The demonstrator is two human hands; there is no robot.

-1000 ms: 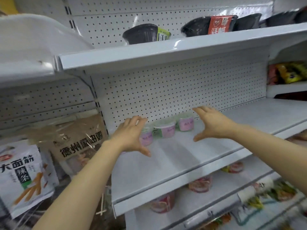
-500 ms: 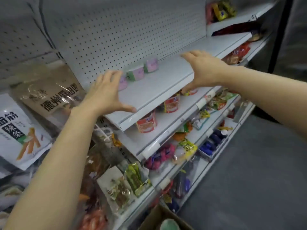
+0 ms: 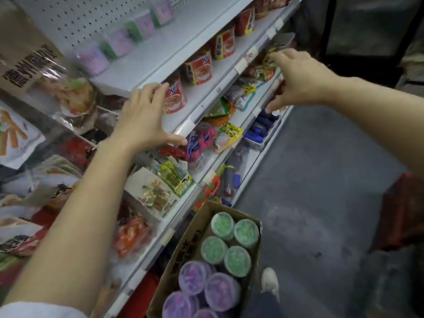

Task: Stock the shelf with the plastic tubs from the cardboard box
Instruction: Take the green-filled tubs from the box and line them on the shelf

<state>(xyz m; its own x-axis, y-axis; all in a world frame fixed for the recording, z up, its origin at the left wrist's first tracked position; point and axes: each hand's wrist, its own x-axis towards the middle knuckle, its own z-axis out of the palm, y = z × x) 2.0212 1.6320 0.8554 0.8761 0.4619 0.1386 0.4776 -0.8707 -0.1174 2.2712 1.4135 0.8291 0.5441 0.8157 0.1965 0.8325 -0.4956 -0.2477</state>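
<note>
Left hand: the left hand (image 3: 142,118) is held out in front of the shelving with fingers spread and lightly bent, thumb stretched toward the lower shelf edge; it holds nothing. Whether the fingertips touch the nearest red cup cannot be told.
Right hand: the right hand (image 3: 298,81) is held out with fingers spread wide and arched, thumb pointing down; it holds nothing and hangs in front of the snack packets.
Box: an open brown cardboard box (image 3: 183,255) sits on the grey floor just beside the base of the shelving; dark print on its flap is not readable.
Tubs in box: round plastic tubs seen lid-up; four with green lids (image 3: 231,242) at the far end, at least four with purple lids (image 3: 206,288) at the near end, cut by the frame edge.
Tubs on shelf: four blurred purple-and-green plastic tubs (image 3: 119,42) stand in a row at the back of the white metal shelf (image 3: 165,49), against the pegboard.
Shelf below: four red-labelled instant cups (image 3: 199,70) visible in a row on the next shelf down; their label text is too blurred to read.
Left bay: a brown-and-clear bag with large black Chinese characters (image 3: 29,58), only partly in view.
Floor: one white shoe (image 3: 270,281) beside the box.
</note>
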